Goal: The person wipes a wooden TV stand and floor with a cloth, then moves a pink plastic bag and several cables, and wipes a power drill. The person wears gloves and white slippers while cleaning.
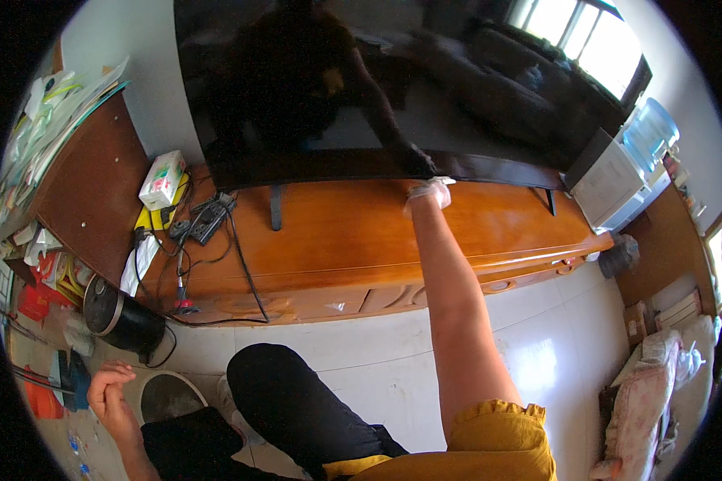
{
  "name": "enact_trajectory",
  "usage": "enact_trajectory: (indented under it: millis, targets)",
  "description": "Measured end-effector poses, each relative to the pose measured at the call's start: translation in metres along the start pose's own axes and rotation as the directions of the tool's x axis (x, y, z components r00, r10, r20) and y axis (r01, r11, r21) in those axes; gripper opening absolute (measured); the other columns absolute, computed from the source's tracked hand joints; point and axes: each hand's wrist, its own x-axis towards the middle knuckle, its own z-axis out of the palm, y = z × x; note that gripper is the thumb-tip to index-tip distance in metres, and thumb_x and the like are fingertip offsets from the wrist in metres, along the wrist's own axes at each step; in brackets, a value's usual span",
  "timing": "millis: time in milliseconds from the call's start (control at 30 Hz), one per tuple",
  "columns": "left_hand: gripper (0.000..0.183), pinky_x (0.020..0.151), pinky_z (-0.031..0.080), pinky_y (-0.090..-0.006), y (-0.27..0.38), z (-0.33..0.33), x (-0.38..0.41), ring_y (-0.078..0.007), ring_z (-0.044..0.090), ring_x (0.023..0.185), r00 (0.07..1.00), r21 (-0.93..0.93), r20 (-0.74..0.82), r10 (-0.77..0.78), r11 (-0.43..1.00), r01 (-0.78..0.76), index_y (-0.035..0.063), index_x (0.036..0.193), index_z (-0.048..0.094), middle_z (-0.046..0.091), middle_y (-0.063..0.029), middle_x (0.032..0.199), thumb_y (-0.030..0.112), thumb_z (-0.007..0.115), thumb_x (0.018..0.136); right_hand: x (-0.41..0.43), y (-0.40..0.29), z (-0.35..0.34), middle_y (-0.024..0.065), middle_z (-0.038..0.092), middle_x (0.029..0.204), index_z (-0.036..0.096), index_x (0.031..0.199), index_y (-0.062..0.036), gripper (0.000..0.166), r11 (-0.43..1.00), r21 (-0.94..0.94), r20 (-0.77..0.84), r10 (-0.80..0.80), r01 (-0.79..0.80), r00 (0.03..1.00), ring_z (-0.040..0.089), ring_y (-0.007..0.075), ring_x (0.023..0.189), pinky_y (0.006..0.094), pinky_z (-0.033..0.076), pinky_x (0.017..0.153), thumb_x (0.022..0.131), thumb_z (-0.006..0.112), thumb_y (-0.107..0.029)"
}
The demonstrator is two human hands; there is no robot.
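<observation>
My right hand (432, 193), wrapped round by a thin whitish cloth or tissue (439, 183), reaches to the lower edge of a large black television (349, 96). Its fingers are mostly hidden, and the dark screen mirrors the arm. The television stands on dark feet on a glossy brown wooden TV cabinet (337, 234). My left hand (113, 391) is raised at the lower left, beside my knee, with its fingers curled and nothing visible in it. Below it to the right is a round bin-like container (169, 398).
Left on the cabinet are a tissue pack (162, 180), a power strip (210, 219) and tangled black cables. A black cylindrical appliance (123, 318) is on the floor. A water dispenser with a blue bottle (650, 132) stands right; a cushioned seat (644, 391) lies lower right.
</observation>
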Motion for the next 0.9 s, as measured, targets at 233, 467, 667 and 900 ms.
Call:
enact_trajectory:
  millis: [233,467,667,900]
  targets:
    - [0.014,0.085,0.044,-0.0345,0.006,0.014,0.005,-0.0196,0.053,0.085,0.999,-0.089,0.052,0.001,0.996,0.004,-0.0003,0.077,0.054,0.056,-0.0114,0.081,-0.004,0.042,0.083,-0.005,-0.010,0.028,-0.0081,0.059,0.127,0.055,0.128,-0.0213,0.043,0.982,-0.023,-0.248,-0.188,0.189,0.950,0.052,0.0019,0.118,0.0200,0.050,0.083,0.088,0.062,-0.036]
    - [0.014,0.083,0.045,-0.0336,-0.005,0.004,-0.003,-0.0197,0.053,0.084,0.999,-0.135,0.029,-0.028,0.990,0.032,-0.0016,0.077,0.053,0.056,-0.0113,0.082,-0.003,0.042,0.084,-0.011,0.008,0.095,0.0074,0.070,0.091,0.064,0.112,-0.0092,0.021,0.181,0.844,-0.503,-0.063,0.506,0.862,0.067,0.0206,0.075,0.0334,0.053,0.068,0.093,0.059,-0.018]
    - [0.014,0.085,0.044,-0.0341,-0.011,-0.019,-0.012,-0.0201,0.053,0.084,0.997,-0.051,-0.051,-0.057,0.997,0.054,-0.0010,0.078,0.054,0.056,-0.0118,0.082,-0.002,0.042,0.084,0.029,0.056,0.035,0.0050,0.058,0.069,0.054,0.083,-0.0057,0.013,-0.428,0.726,-0.282,0.528,0.538,0.801,0.052,0.0140,0.053,0.0292,0.043,0.048,0.088,0.064,-0.012]
    - [0.013,0.087,0.043,-0.0361,-0.004,-0.013,-0.011,-0.0214,0.053,0.084,0.999,0.035,-0.045,0.019,0.999,-0.017,0.0002,0.077,0.054,0.056,-0.0109,0.081,-0.001,0.043,0.084,-0.019,-0.075,0.022,0.0023,0.059,0.092,0.057,0.101,-0.0076,0.014,-0.901,0.358,-0.405,0.088,0.246,0.910,0.057,0.0188,0.086,0.0368,0.048,0.079,0.090,0.057,-0.016]
